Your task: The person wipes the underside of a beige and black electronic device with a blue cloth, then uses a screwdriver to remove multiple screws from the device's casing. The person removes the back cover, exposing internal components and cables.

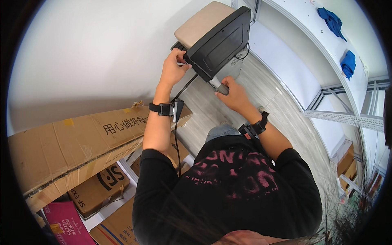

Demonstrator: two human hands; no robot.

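Note:
In front of me is a tilted, padded-looking piece with a beige rounded body (203, 23) and a black plastic panel (222, 41) facing me. I cannot make out its exact kind. My left hand (175, 66) pinches the panel's near left corner, thumb and fingers bent around the edge. At the panel's lower corner my right hand (233, 94) is closed around a short grey cylinder (220, 86) with a paler end touching or nearly touching the panel. Whether the cylinder is fixed to the panel is unclear. Black bands with small devices sit on both my wrists.
A long cardboard box (77, 143) lies at left along the white wall (81, 57), above more boxes (100, 190) and a pink package (68, 223). White metal-framed shelving (286, 69) curves along the right, with blue cloths (348, 64) on it. A black cable (177, 143) hangs by my left arm.

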